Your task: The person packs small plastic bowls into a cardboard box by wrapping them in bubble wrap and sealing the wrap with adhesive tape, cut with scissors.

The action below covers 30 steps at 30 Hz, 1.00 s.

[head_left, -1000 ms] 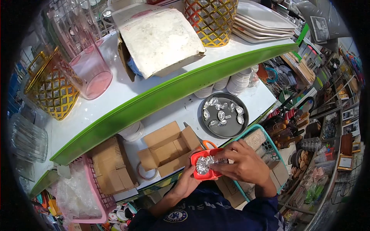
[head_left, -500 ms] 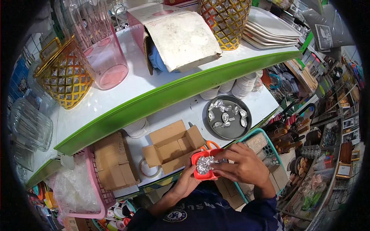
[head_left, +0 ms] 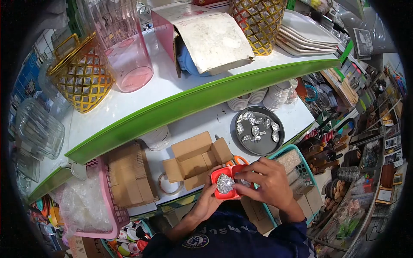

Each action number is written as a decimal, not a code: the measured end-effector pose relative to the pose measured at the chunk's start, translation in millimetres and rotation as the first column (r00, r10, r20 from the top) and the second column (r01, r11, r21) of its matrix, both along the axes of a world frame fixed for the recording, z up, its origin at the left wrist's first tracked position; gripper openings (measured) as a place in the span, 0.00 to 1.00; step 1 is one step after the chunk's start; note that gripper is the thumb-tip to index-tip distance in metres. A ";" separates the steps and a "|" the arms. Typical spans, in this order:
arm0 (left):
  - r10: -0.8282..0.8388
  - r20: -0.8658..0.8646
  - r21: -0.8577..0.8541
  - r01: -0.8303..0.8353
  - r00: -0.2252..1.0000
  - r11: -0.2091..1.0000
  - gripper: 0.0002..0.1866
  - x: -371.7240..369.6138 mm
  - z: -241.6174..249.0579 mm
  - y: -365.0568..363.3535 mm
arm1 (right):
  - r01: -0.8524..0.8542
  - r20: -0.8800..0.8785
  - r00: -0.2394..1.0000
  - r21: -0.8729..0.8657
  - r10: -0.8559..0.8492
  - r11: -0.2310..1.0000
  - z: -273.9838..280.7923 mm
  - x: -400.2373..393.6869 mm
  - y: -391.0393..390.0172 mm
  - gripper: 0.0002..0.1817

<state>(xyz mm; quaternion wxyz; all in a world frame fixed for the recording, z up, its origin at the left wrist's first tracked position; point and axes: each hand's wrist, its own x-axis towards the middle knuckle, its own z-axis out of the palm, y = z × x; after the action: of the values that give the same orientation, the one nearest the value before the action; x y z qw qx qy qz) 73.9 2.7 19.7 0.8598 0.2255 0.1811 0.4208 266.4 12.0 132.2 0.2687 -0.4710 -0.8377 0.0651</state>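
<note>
View swung left, left hand [head_left: 206, 201] clamped on upward-facing red tray [head_left: 224, 196], long axis crosswise, right hand [head_left: 272, 182], grip unclear.

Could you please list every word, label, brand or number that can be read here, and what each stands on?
Nothing can be read with certainty.
Navy shirt: large lettering, distorted by folds; lettering on crest too small.
Dark pan: pan label too small.
Grey plastic bag: bag label too small.
Lower-left carton: printing too blurred.
Red container: no text visible.
</note>
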 end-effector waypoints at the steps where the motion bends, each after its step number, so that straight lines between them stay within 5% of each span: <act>1: 0.005 -0.001 0.001 -0.005 1.000 1.000 0.28 -0.4 0.6 -0.8 | -0.005 -0.001 1.000 0.001 0.005 1.000 1.0 -3.2 0.4 0.10; 30: 0.090 -0.092 0.022 -0.088 0.992 0.996 0.30 3.5 8.6 -16.1 | 0.077 -0.042 0.996 -0.104 -0.082 0.992 1.3 -0.2 2.8 0.08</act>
<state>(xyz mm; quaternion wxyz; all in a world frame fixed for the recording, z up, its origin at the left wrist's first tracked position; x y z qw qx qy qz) 77.4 -13.4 28.3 0.8289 0.2442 0.2267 0.4494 266.2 14.8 133.5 0.2658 -0.5155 -0.8074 0.1079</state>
